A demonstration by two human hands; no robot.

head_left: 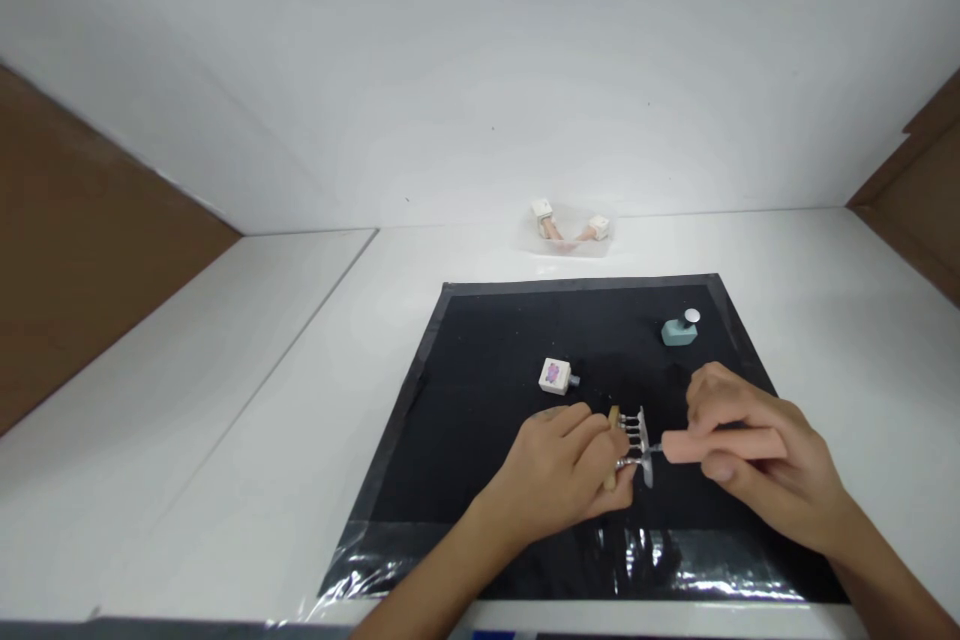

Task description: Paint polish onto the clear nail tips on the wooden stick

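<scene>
My left hand (574, 465) is closed around a beige bar (611, 480) with several short metal stems (631, 435) pointing right. Pale, shiny nail tips (646, 470) appear to sit at the ends of these stems. Between the fingers of my right hand (765, 450) is a nail polish brush (716, 445) with a long peach handle, held level. Its thin dark end reaches left to the nail tips and seems to touch one. Just beyond my left hand, a white square bottle (555, 376) with a purple flower and a bare grey neck lies on its side.
Both hands work over a black mat (480, 350) with shiny taped edges, on a white table (300, 420). A teal bottle (679, 332) with a silver-topped cap is at the mat's right. Behind, a clear tray (570, 247) holds white bottles with peach caps against the wall.
</scene>
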